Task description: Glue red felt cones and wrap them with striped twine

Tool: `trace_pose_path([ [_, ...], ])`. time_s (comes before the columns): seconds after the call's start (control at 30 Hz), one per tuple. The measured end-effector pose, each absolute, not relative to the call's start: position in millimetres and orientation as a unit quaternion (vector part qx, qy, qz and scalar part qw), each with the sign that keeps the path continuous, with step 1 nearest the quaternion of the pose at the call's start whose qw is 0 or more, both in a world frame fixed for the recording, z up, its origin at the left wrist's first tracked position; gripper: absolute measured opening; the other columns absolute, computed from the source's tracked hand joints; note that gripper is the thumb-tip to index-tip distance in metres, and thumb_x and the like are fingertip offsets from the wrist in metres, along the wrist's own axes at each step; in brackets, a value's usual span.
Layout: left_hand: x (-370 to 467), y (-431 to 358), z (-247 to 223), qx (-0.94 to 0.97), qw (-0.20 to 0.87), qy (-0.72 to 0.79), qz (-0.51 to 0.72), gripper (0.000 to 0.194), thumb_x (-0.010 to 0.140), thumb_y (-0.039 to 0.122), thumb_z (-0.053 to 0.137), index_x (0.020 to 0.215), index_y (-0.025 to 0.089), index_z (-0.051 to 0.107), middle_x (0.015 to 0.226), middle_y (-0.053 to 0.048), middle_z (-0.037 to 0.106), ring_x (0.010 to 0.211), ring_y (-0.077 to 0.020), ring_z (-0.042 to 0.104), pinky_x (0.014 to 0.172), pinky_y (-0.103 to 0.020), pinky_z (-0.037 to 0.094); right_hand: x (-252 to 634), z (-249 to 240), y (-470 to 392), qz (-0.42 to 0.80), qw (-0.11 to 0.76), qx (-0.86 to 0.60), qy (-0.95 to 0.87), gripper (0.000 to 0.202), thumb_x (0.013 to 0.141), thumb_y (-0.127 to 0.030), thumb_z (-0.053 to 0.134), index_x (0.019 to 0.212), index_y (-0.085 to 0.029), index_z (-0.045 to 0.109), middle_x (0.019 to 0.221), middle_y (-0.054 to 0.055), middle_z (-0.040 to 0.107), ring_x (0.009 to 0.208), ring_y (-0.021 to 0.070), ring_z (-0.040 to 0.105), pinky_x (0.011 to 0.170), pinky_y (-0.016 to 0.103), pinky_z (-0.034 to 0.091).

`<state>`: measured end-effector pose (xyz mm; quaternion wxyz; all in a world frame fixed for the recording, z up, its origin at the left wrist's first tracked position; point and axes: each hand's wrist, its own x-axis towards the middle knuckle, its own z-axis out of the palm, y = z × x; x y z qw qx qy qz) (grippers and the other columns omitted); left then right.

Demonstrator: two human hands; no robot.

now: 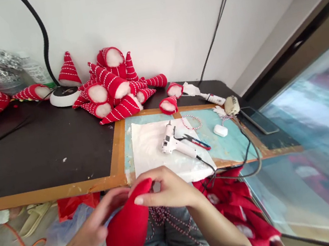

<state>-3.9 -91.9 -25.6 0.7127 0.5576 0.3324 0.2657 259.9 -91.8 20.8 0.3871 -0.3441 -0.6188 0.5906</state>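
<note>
A plain red cone-shaped fabric piece [128,230] is held over my lap, its narrow tip up and to the right. My right hand [165,189] pinches it near the tip, thumb in front. Around its left side my left hand [111,208] is curled, the fingers partly hidden behind the fabric. Red-and-white twisted cord [160,215] lies bunched on my lap below the right hand. Just beyond my hands, a white glue gun [177,144] rests on a white sheet [145,142], with thread snips [197,140] beside it.
Stuffed red cones with white stitching [115,85] are piled at the back by the wall. A white lamp base [63,96] stands left of them. On the right are a phone [259,119], a white case [220,130] and cables. Red pieces [237,211] fill a box below the table.
</note>
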Motion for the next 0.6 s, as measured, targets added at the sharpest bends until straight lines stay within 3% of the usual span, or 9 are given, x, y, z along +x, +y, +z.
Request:
trace_pose_path([
  [0.1,34.5,-89.7,-30.2,0.530,0.773,0.300,0.179,0.067,0.082,0.064,0.080,0.132,0.021,0.065,0.128,-0.015,0.070,0.110,-0.0328,0.069,0.084,-0.035,0.056,262.8,18.1,-93.8,0.618,0.399,-0.367,-0.569,0.038,0.088,-0.057,0.076,0.098,-0.020,0.073,0.070,-0.003,0.063,0.059,0.0109,0.057,0.056,0.023,0.046],
  [0.2,60.4,-93.1,-34.8,0.509,0.797,0.274,0.176,0.050,0.086,0.057,0.078,0.116,0.018,0.068,0.103,-0.009,0.072,0.083,-0.0210,0.066,0.069,-0.027,0.050,272.9,15.5,-103.3,0.549,0.443,-0.429,-0.563,0.035,0.094,-0.054,0.069,0.091,-0.019,0.073,0.072,-0.002,0.065,0.063,0.0116,0.056,0.058,0.024,0.044],
  [0.27,67.2,-96.6,-38.5,0.497,0.815,0.242,0.174,0.047,0.086,0.057,0.076,0.111,0.018,0.068,0.103,-0.008,0.070,0.083,-0.0197,0.064,0.070,-0.027,0.049,279.3,12.8,-109.6,0.502,0.447,-0.470,-0.572,0.034,0.095,-0.052,0.068,0.088,-0.019,0.074,0.077,0.001,0.069,0.066,0.0125,0.058,0.059,0.024,0.045],
  [0.33,69.5,-99.9,-42.4,0.478,0.838,0.193,0.177,0.045,0.086,0.055,0.076,0.113,0.020,0.066,0.113,-0.010,0.068,0.098,-0.0244,0.065,0.080,-0.031,0.051,285.8,9.2,-112.9,0.458,0.439,-0.501,-0.589,0.029,0.098,-0.046,0.066,0.094,-0.020,0.076,0.081,0.002,0.073,0.068,0.0134,0.061,0.061,0.025,0.047],
  [0.4,71.1,-103.2,-45.6,0.445,0.862,0.155,0.189,0.048,0.086,0.052,0.079,0.121,0.024,0.062,0.115,-0.010,0.069,0.106,-0.0270,0.064,0.086,-0.035,0.051,295.0,4.1,-111.8,0.364,0.444,-0.533,-0.621,0.024,0.100,-0.039,0.060,0.106,-0.021,0.075,0.092,0.004,0.076,0.078,0.0164,0.067,0.071,0.028,0.054],
  [0.47,73.1,-106.4,-47.1,0.409,0.872,0.163,0.213,0.051,0.086,0.049,0.080,0.126,0.026,0.059,0.105,-0.008,0.068,0.098,-0.0245,0.065,0.083,-0.035,0.052,308.1,-3.3,-106.1,0.188,0.435,-0.593,-0.652,0.030,0.099,-0.034,0.057,0.121,-0.019,0.071,0.110,0.010,0.076,0.102,0.0240,0.070,0.093,0.039,0.057],
  [0.53,74.3,-109.0,-46.1,0.371,0.869,0.213,0.250,0.047,0.090,0.051,0.075,0.125,0.024,0.061,0.098,-0.007,0.066,0.089,-0.0209,0.064,0.079,-0.032,0.052,323.1,-13.1,-96.8,0.000,0.377,-0.663,-0.647,0.041,0.095,-0.025,0.056,0.134,-0.013,0.064,0.131,0.019,0.070,0.128,0.0332,0.061,0.114,0.053,0.046],
  [0.6,72.9,-110.2,-42.6,0.319,0.871,0.254,0.276,0.043,0.095,0.057,0.065,0.121,0.023,0.064,0.100,-0.008,0.066,0.090,-0.0211,0.064,0.082,-0.033,0.053,335.8,-23.4,-85.4,-0.096,0.289,-0.707,-0.638,0.054,0.088,-0.016,0.054,0.141,-0.005,0.057,0.146,0.025,0.061,0.143,0.0385,0.050,0.122,0.060,0.034],
])
